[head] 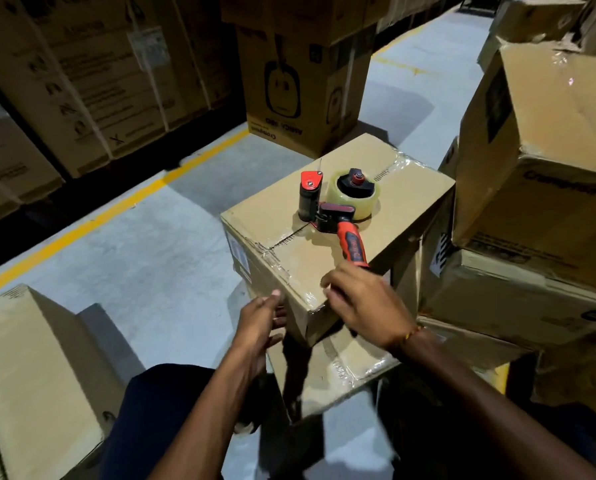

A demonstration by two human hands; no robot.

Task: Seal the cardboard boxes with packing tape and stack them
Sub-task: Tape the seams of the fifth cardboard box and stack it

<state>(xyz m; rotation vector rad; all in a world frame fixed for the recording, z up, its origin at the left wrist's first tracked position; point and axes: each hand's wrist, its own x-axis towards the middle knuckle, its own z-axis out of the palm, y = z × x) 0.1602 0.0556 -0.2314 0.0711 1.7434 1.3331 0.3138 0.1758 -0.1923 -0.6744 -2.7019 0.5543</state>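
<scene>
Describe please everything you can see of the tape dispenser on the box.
The tape dispenser is red and black, seemingly plastic and metal. It lies on its side on the taped top of the cardboard box, holding a roll of clear tape. Its ribbed handle points toward the right hand, which hovers at the handle's end; contact is unclear.

Taped brown cardboard box (pixel 358 199), stacked on a lower box (pixel 352 368); red-and-black tape dispenser (pixel 334 206) lies on its side atop it.
</scene>
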